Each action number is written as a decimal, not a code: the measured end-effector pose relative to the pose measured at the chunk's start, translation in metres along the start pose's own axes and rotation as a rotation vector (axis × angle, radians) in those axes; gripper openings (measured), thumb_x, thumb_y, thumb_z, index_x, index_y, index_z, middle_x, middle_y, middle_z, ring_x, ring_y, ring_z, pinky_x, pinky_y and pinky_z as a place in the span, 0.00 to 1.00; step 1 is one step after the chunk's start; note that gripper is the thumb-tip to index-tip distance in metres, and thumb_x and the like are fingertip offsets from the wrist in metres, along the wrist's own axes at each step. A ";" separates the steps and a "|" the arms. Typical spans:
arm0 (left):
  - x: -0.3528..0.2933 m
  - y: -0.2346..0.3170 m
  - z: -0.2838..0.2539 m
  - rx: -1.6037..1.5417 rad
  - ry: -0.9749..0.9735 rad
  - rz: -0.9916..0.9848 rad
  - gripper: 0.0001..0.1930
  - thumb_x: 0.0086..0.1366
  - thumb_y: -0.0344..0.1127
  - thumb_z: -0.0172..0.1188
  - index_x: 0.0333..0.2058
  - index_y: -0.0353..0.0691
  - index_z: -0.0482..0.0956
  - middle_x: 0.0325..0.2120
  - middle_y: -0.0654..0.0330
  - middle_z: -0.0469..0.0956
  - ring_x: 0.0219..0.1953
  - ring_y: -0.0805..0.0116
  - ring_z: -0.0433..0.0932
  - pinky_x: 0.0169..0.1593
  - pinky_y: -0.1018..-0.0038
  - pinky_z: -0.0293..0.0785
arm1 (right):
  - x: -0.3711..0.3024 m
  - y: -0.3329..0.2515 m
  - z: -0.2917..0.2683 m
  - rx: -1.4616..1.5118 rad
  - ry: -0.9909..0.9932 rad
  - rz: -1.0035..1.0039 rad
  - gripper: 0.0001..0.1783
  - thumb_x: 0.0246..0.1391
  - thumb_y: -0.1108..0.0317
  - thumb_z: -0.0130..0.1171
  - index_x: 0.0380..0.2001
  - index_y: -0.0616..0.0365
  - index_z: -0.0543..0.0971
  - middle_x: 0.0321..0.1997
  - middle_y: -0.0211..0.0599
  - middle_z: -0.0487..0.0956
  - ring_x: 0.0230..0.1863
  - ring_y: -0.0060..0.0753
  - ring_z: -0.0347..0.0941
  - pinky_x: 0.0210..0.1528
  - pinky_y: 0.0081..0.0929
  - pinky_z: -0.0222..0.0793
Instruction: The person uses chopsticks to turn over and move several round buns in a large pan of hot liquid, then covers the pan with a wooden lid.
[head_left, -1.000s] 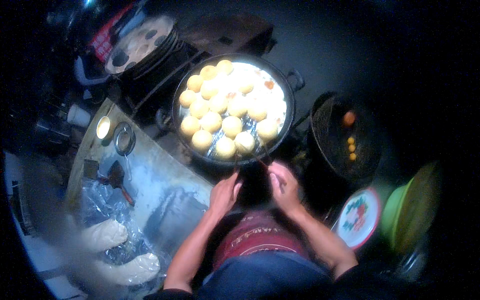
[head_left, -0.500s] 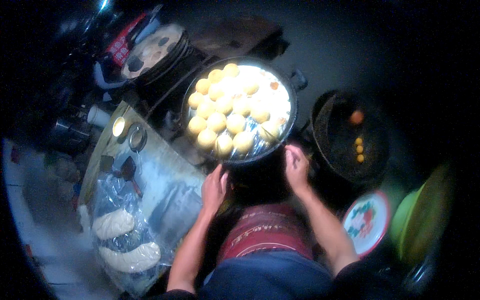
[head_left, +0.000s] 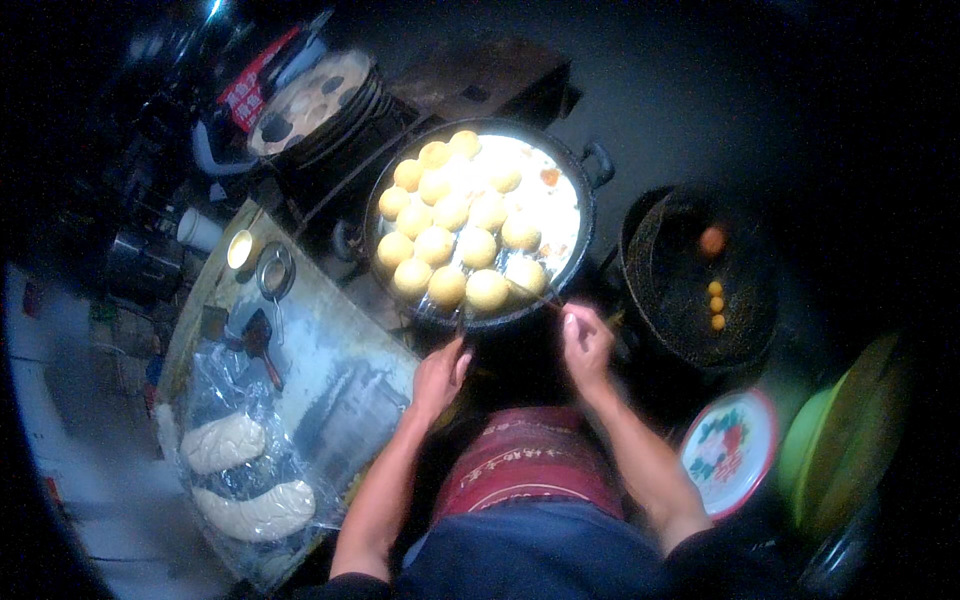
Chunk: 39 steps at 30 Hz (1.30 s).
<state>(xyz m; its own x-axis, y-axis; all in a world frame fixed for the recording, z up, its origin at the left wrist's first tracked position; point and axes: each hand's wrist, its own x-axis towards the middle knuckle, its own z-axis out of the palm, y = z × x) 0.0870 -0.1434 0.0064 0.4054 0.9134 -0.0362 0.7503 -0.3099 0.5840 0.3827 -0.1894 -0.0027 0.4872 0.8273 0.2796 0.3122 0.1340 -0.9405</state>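
Note:
A round, dark-rimmed pan [head_left: 592,222] stands in front of me. Golden dough balls [head_left: 433,245] crowd its left and front, in bright, glaring liquid. My left hand [head_left: 438,382] is closed on a thin dark stick [head_left: 461,322] that points up to the pan's near edge. At the near right of the rim, my right hand [head_left: 588,345] is closed around another thin stick [head_left: 538,294]. This one slants leftward over the rim to the front-right ball [head_left: 525,275]. Glare hides whether the tips touch the balls.
Left is a worktop [head_left: 330,325] with pale dough pieces [head_left: 255,512] under clear plastic, a dark scraper-like tool [head_left: 258,340] and a small yellow-filled bowl [head_left: 240,250]. Right are a dark mesh basket [head_left: 655,300] with small orange balls, a floral enamel basin [head_left: 765,440] and a green basin [head_left: 805,440].
My right hand has shifted slightly left and toward me, and my left hand slightly right and toward me. The front-right ball sits a little further left and nearer.

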 end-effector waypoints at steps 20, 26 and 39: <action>0.017 -0.055 -0.039 -0.160 0.201 0.139 0.22 0.76 0.35 0.65 0.65 0.37 0.77 0.45 0.44 0.87 0.45 0.43 0.85 0.50 0.54 0.81 | -0.029 -0.062 0.058 -0.192 -0.138 -0.018 0.10 0.72 0.76 0.60 0.53 0.62 0.83 0.56 0.49 0.85 0.55 0.40 0.84 0.57 0.34 0.80; 0.044 -0.060 -0.048 -0.199 0.179 0.183 0.22 0.75 0.35 0.66 0.64 0.36 0.77 0.43 0.44 0.86 0.43 0.43 0.85 0.46 0.55 0.79 | 0.021 -0.055 0.074 -0.189 0.063 -0.067 0.10 0.74 0.75 0.59 0.52 0.65 0.84 0.52 0.42 0.86 0.53 0.29 0.82 0.57 0.28 0.78; 0.115 -0.077 -0.032 -0.190 0.130 0.222 0.23 0.73 0.37 0.66 0.62 0.37 0.78 0.41 0.42 0.84 0.45 0.37 0.83 0.48 0.47 0.78 | 0.049 -0.031 0.089 -0.158 -0.157 -0.061 0.12 0.72 0.75 0.61 0.55 0.64 0.83 0.54 0.44 0.86 0.52 0.32 0.84 0.55 0.28 0.80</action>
<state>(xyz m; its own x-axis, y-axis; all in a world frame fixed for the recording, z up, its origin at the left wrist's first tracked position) 0.0598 -0.0059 -0.0169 0.4694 0.8586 0.2062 0.5349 -0.4623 0.7072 0.3244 -0.1044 0.0231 0.3345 0.8968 0.2897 0.4672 0.1092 -0.8774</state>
